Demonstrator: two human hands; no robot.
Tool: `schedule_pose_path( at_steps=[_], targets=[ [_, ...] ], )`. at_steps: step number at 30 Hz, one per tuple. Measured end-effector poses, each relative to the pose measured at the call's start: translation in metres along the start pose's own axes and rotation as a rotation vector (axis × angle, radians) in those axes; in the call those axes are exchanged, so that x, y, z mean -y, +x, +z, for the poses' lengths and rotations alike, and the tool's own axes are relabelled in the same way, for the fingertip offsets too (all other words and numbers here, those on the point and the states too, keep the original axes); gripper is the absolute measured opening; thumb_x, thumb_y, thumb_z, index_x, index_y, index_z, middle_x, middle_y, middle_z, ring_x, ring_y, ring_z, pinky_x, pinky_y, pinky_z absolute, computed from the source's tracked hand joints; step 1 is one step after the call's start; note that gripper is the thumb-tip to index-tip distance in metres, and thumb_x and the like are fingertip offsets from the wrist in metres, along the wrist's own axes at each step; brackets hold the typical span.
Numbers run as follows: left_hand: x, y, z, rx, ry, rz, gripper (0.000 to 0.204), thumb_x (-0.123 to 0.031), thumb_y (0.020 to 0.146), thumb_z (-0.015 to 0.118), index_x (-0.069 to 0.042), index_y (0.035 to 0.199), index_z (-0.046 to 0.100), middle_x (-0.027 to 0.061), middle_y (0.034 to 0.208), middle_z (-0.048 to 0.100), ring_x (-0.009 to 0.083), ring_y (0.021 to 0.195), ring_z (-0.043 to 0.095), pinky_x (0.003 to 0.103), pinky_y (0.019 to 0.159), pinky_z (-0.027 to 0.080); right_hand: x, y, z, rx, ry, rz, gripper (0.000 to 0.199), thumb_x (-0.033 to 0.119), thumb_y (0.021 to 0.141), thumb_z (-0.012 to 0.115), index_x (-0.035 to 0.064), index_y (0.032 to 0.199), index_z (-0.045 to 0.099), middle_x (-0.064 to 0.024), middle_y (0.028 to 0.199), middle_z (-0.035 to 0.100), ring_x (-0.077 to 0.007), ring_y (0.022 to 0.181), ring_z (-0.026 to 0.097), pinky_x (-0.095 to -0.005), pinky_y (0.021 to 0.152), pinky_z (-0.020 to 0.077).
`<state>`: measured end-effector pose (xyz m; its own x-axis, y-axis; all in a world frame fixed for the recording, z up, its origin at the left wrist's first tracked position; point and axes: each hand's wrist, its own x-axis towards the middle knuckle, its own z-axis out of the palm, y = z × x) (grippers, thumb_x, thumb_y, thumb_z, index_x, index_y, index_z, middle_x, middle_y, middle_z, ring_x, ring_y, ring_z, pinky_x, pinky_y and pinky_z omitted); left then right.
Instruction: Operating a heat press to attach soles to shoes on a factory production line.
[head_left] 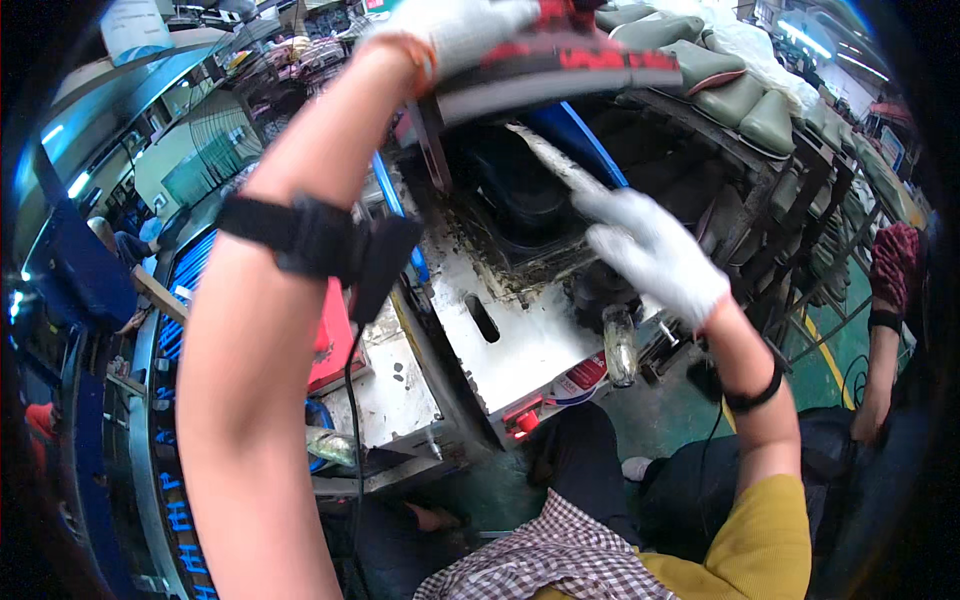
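Now we lift the red-and-black lid with left hand fingers clamped, right hand fingers gripping a stick over the mould; next probably scraping carefully.

White knit gloves, black forearm straps, yellow sleeve, checked cloth.

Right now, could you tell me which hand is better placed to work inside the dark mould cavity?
Right, probably: the right hand already points its stick tool into the cavity, while the left hand holds the red-and-black sole above.
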<state>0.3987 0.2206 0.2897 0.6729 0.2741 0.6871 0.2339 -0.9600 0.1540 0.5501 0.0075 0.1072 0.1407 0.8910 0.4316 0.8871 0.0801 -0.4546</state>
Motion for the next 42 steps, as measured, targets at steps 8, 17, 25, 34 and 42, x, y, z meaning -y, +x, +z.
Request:
schedule_pose_path(
  at_steps=[8, 17, 25, 34, 42],
  targets=[
    [-0.009, -0.111, 0.117, -0.185, 0.032, 0.223, 0.044, -0.014, 0.085, 0.072, -0.006, 0.127, 0.06, 0.0199, 0.121, 0.066, 0.0411, 0.121, 0.062, 0.049, 0.105, 0.048, 0.047, -0.121, 0.074, -0.327, -0.1, -0.053, 0.037, 0.012, 0.084, 0.077, 0.0149, 0.121, 0.075, -0.012, 0.13, 0.068, -0.0418, 0.139, 0.052, -0.0493, 0.117, 0.0409],
    [-0.008, -0.183, 0.176, -0.18, 0.118, 0.252, 0.057, -0.004, 0.079, 0.068, -0.01, 0.134, 0.054, 0.0165, 0.131, 0.059, 0.0432, 0.135, 0.052, 0.059, 0.114, 0.04, 0.018, -0.128, 0.087, -0.558, -0.024, -0.183, 0.044, -0.015, 0.076, 0.063, 0.0076, 0.112, 0.074, -0.0173, 0.125, 0.067, -0.0406, 0.128, 0.062, -0.0465, 0.11, 0.0502],
    [-0.003, -0.187, 0.18, -0.225, 0.078, 0.242, 0.056, -0.006, 0.079, 0.067, -0.008, 0.133, 0.055, 0.0164, 0.133, 0.06, 0.0444, 0.135, 0.052, 0.06, 0.117, 0.039, -0.08, -0.094, 0.073, -0.933, 0.028, 0.032, 0.031, -0.012, 0.088, 0.053, 0.0014, 0.109, 0.073, -0.0136, 0.103, 0.073, -0.0287, 0.098, 0.072, -0.0387, 0.093, 0.0559],
    [-0.031, -0.22, 0.069, 0.072, -0.039, 0.186, 0.041, -0.024, 0.084, 0.073, -0.005, 0.12, 0.067, 0.0162, 0.112, 0.069, 0.0379, 0.112, 0.064, 0.048, 0.101, 0.047, -0.03, -0.082, 0.088, -1.015, -0.017, 0.056, 0.036, -0.01, 0.089, 0.06, 0.0049, 0.118, 0.074, -0.0109, 0.119, 0.071, -0.0257, 0.116, 0.064, -0.0391, 0.105, 0.0482],
    [0.058, -0.345, -0.093, 0.004, 0.313, -0.458, 0.025, -0.029, 0.096, 0.071, -0.005, 0.104, 0.072, 0.0179, 0.1, 0.071, 0.0378, 0.097, 0.069, 0.047, 0.087, 0.054, 0.143, -0.049, 0.172, 0.14, 0.63, -0.143, 0.044, 0.018, 0.103, 0.063, 0.0001, 0.143, 0.061, -0.0165, 0.126, 0.071, -0.0277, 0.12, 0.067, -0.0386, 0.104, 0.0517]
  ],
)
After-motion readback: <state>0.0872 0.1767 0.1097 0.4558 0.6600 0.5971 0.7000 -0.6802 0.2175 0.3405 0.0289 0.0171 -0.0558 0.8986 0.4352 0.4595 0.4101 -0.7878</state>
